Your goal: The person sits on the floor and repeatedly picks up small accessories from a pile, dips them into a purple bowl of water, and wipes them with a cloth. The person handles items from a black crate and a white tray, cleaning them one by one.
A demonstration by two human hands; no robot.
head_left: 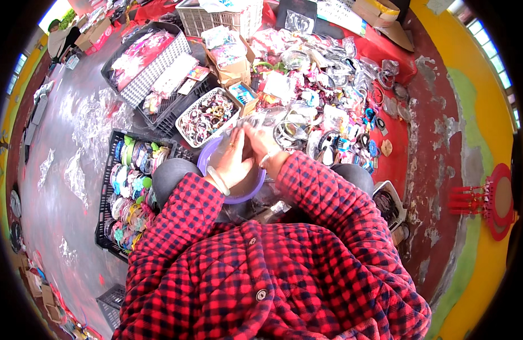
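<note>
Both my hands meet above a purple basin point(249, 197) in front of me. My left hand point(233, 163), with a pale bangle on its wrist, points its fingers forward with the thumb bent inward. Against it from the right comes my right hand point(262, 143), fingers pressed together and partly hidden. At the fingertips a clear plastic bag point(254, 120) shows, pinched between the two hands as far as I can see; its contents cannot be made out. The basin's inside is mostly hidden by my hands.
A white basket point(209, 116) of hair ties adjoins the basin. Bagged hair accessories point(324, 85) heap over a red cloth point(394, 144). A black crate point(107, 209) with colourful headbands stands left; a grey crate point(153, 73) and a cardboard box point(233, 71) lie beyond.
</note>
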